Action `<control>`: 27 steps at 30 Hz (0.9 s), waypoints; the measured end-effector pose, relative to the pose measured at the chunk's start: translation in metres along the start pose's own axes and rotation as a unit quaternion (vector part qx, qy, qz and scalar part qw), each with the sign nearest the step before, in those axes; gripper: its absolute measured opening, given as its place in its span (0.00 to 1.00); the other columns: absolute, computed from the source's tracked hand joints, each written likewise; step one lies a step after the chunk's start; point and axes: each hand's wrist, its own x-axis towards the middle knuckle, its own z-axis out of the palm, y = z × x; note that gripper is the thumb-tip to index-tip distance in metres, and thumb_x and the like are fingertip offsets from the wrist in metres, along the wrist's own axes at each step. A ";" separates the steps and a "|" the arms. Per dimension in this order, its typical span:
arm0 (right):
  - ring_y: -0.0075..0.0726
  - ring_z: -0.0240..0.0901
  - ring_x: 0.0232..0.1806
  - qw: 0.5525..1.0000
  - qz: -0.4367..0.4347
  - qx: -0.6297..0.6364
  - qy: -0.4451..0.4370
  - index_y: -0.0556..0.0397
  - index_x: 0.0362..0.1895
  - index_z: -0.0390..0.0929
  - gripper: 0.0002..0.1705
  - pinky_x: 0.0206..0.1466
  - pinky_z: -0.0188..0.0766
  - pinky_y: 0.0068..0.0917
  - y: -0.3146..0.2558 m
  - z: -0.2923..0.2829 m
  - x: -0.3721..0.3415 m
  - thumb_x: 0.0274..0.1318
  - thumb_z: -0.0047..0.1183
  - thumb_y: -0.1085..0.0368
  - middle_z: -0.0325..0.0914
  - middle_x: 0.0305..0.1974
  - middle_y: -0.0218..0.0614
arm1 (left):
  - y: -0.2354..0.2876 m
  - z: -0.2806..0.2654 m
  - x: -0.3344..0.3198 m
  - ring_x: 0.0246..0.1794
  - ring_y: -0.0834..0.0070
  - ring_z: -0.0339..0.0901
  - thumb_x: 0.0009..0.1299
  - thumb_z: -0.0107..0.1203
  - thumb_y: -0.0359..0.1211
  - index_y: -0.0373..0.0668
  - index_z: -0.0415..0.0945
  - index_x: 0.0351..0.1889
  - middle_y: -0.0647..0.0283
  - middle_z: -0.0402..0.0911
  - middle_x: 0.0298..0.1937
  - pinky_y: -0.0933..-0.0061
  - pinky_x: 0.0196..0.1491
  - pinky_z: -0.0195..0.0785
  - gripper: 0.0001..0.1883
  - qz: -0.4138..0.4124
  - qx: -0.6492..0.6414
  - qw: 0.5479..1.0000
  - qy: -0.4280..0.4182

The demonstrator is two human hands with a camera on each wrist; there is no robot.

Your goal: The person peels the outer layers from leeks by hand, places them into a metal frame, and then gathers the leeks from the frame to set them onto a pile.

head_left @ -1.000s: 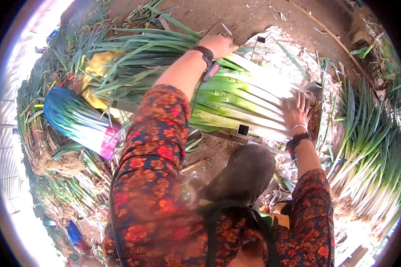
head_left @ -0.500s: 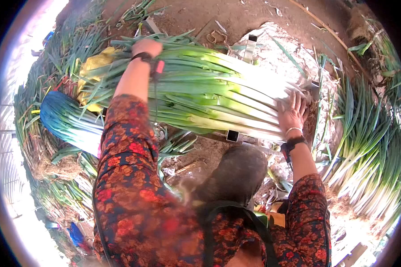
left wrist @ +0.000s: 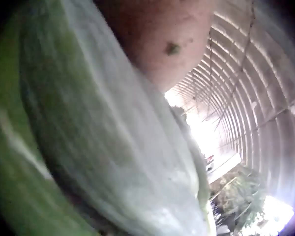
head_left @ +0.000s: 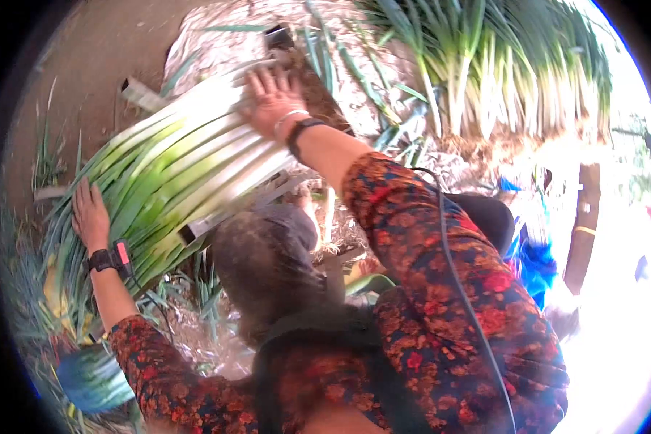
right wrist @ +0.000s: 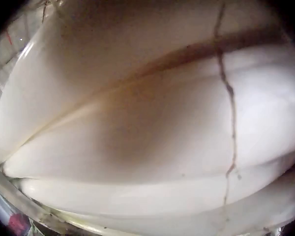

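A wide layer of long green-and-white stalks [head_left: 188, 159] lies across a metal frame [head_left: 143, 95]. The left hand [head_left: 91, 215] rests flat on the green leaves at the layer's left side, fingers straight. On the white ends near the roots [head_left: 315, 90], the right hand [head_left: 276, 101] lies with its fingers spread. Green leaves [left wrist: 108, 118] fill much of the left wrist view, with part of the left hand [left wrist: 162, 39] above them. White stalks [right wrist: 137, 147] fill the right wrist view, where no fingers show.
More stalks [head_left: 499, 79] stand bunched at the upper right. A blue-green bundle [head_left: 94, 380] lies at the lower left, near yellow material [head_left: 54, 293]. A square metal tube end [head_left: 188, 234] juts out below the layer. Blue material [head_left: 534, 271] is at the right.
The head view has swung round to the right. The left hand has moved from the layer's upper edge, across the leaves toward their leafy end. The right hand stays on the white ends.
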 end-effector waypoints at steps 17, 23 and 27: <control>0.36 0.81 0.40 0.856 0.042 0.430 0.284 0.49 0.48 0.81 0.13 0.46 0.76 0.28 0.125 -0.094 -0.054 0.61 0.53 0.60 0.83 0.41 0.41 | 0.360 -0.210 -0.182 0.53 0.73 0.73 0.67 0.59 0.27 0.41 0.71 0.57 0.61 0.73 0.56 0.73 0.55 0.69 0.20 0.373 -0.681 0.617 -0.131; 0.44 0.80 0.43 0.880 0.347 0.249 0.210 0.48 0.46 0.82 0.19 0.48 0.72 0.36 0.365 0.011 -0.096 0.58 0.52 0.50 0.82 0.39 0.44 | 0.418 -0.177 -0.185 0.50 0.73 0.74 0.67 0.59 0.27 0.40 0.75 0.50 0.59 0.75 0.51 0.73 0.51 0.68 0.14 0.373 -0.585 0.691 -0.204; 0.53 0.79 0.44 0.845 0.482 0.132 0.191 0.49 0.41 0.82 0.18 0.49 0.74 0.45 0.514 0.061 -0.144 0.58 0.44 0.54 0.82 0.40 0.48 | 0.441 -0.189 -0.174 0.52 0.77 0.71 0.67 0.56 0.24 0.39 0.75 0.48 0.63 0.75 0.52 0.75 0.52 0.68 0.11 0.217 -0.651 0.649 -0.329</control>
